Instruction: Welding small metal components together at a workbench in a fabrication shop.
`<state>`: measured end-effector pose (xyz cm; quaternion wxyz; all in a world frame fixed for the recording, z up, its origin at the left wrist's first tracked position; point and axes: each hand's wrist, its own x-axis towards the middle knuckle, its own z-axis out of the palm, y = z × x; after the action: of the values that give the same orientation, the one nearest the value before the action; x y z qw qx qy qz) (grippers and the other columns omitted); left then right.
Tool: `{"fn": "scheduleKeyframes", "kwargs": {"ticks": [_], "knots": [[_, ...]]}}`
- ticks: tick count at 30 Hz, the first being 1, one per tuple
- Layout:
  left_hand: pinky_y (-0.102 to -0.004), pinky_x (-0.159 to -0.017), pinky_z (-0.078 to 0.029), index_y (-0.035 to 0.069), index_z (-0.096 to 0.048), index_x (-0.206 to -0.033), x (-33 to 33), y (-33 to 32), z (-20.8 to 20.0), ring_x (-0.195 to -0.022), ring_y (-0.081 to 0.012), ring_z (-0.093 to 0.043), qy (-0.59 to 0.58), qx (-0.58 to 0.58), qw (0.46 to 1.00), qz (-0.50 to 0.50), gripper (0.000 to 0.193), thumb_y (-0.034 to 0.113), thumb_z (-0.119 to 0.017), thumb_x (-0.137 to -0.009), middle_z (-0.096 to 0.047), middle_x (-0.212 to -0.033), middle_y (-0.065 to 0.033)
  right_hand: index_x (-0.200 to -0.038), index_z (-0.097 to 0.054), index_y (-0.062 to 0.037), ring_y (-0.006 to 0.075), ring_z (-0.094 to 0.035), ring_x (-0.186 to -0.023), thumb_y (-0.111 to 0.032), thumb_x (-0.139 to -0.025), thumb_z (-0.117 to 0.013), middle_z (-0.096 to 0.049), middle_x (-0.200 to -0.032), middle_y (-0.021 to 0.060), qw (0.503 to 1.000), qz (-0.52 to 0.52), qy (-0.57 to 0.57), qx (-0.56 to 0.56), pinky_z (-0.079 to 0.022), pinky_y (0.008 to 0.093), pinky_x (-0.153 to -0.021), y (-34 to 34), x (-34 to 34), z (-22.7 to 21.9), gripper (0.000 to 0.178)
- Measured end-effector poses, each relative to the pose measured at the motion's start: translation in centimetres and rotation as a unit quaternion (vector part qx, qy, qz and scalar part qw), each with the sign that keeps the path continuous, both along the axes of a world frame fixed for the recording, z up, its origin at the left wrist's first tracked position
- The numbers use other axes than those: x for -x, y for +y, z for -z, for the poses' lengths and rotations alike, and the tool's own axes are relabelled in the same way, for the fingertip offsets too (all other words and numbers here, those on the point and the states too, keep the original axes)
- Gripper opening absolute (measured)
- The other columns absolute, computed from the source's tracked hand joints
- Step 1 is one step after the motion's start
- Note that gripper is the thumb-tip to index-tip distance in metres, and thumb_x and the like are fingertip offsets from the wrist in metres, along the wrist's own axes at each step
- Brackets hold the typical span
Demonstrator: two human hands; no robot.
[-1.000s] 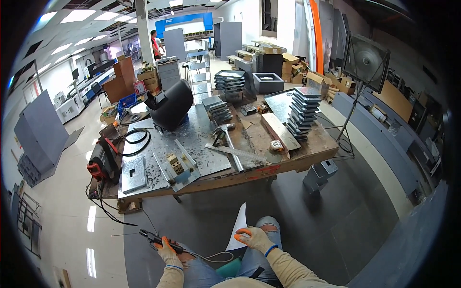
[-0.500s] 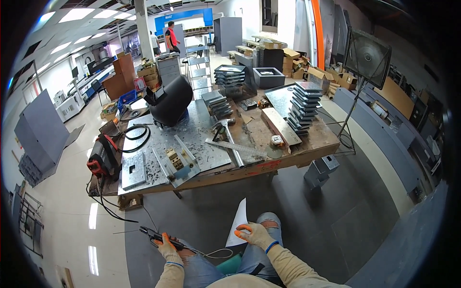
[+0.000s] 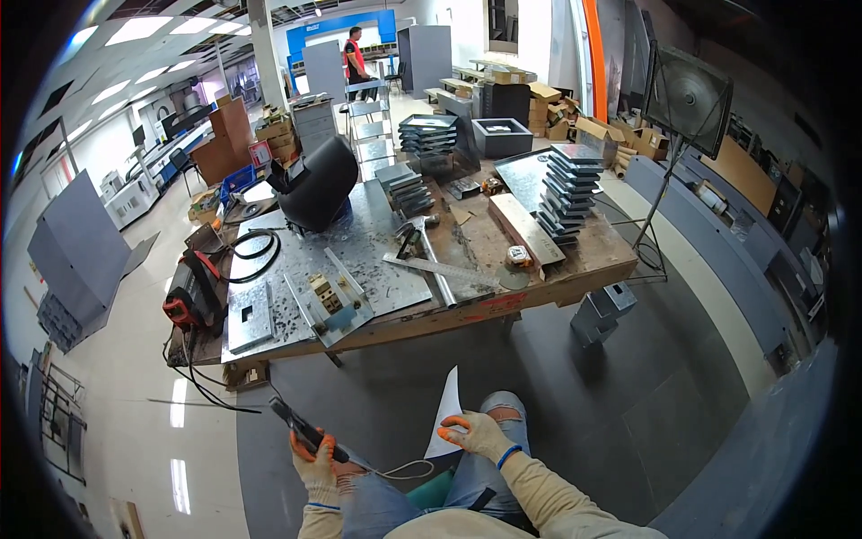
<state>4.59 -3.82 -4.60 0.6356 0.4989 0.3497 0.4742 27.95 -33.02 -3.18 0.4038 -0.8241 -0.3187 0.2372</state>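
My left hand point(image 3: 316, 465), in a pale glove with orange fingertips, is closed round a dark electrode holder point(image 3: 296, 420) above my left knee. A thin welding rod point(image 3: 208, 403) sticks out of its far end toward the left. From its near end a pale cable point(image 3: 409, 467) loops over my lap. Over my right thigh, my gloved right hand point(image 3: 480, 437) pinches the lower right edge of a white sheet point(image 3: 446, 409), which stands tilted and slightly curled. Ahead on the bench sits a metal bracket plate point(image 3: 346, 322) carrying a brass-coloured block point(image 3: 325, 293).
The workbench point(image 3: 530, 296) crosses ahead of my knees. On it are a black welding helmet point(image 3: 323, 189), a welding machine point(image 3: 191, 295), a hammer point(image 3: 437, 265), a steel ruler point(image 3: 435, 269), a tape measure point(image 3: 518, 257) and stacked metal parts point(image 3: 570, 198). A person point(image 3: 355, 58) stands far back.
My left hand has tilted the electrode holder more upright, and the rod now points farther left. The right hand and sheet have barely moved. The distant person has moved right.
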Motion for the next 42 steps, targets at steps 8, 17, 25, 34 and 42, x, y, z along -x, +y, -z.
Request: {"fn": "scheduleKeyframes", "kwargs": {"ticks": [8, 17, 25, 34, 42], "knots": [[-0.0321, -0.065, -0.059, 0.014, -0.057, -0.135, -4.5, 3.4, -7.2, -0.073, -0.0185, -0.066, -0.137, -0.04, 0.989, 0.023, 0.052, -0.002, -0.077, -0.09, -0.071, -0.107, -0.0085, -0.119, -0.079, -0.0136, 0.0256, -0.07, -0.091, -0.033, -0.096, -0.079, -0.077, -0.108, 0.0064, 1.0, 0.009, 0.019, 0.001, -0.056, 0.0337, -0.083, 0.0, -0.1, 0.3, 0.031], [-0.035, -0.054, -0.056, 0.016, -0.057, -0.122, -1.6, 8.8, -8.5, -0.065, -0.0174, -0.064, -0.046, 0.092, 0.995, 0.009, 0.022, 0.02, -0.068, -0.102, -0.067, -0.092, -0.0059, -0.12, -0.079, -0.0137, 0.0254, -0.069, -0.091, -0.037, -0.097, -0.078, -0.075, -0.109, 0.0068, 1.0, -0.001, 0.004, -0.012, -0.055, 0.0337, -0.083, -0.2, 0.1, 0.1, 0.033], [-0.0341, -0.05, -0.054, 0.017, -0.056, -0.121, -1.5, 5.9, -10.0, -0.061, -0.0165, -0.061, -0.065, 0.032, 0.995, 0.075, 0.02, 0.027, -0.061, -0.105, -0.064, -0.088, -0.0041, -0.121, -0.079, -0.0139, 0.0254, -0.07, -0.092, -0.036, -0.097, -0.078, -0.075, -0.109, 0.0075, 0.999, -0.011, 0.018, 0.027, -0.055, 0.0331, -0.083, 0.2, -0.3, 0.2, 0.033], [-0.0345, -0.05, -0.055, 0.015, -0.056, -0.12, -0.6, 3.5, -2.9, -0.059, -0.0177, -0.061, -0.075, 0.119, 0.988, 0.069, 0.02, 0.026, -0.061, -0.105, -0.064, -0.087, -0.0047, -0.122, -0.079, -0.0129, 0.0251, -0.069, -0.092, -0.037, -0.097, -0.077, -0.076, -0.108, 0.0065, 1.0, -0.018, 0.006, 0.009, -0.054, 0.0326, -0.083, -0.2, 0.1, -0.1, 0.034], [-0.0351, -0.048, -0.056, 0.015, -0.056, -0.121, 1.1, 2.8, 1.0, -0.058, -0.0187, -0.061, -0.076, 0.167, 0.982, 0.049, 0.021, 0.026, -0.061, -0.104, -0.065, -0.087, -0.0051, -0.124, -0.075, 0.0019, 0.0173, -0.067, -0.087, -0.028, -0.097, -0.081, -0.076, -0.111, 0.0113, 0.884, 0.026, 0.258, -0.388, -0.054, 0.0305, -0.077, -1.8, -2.0, -6.0, 0.04]]}}
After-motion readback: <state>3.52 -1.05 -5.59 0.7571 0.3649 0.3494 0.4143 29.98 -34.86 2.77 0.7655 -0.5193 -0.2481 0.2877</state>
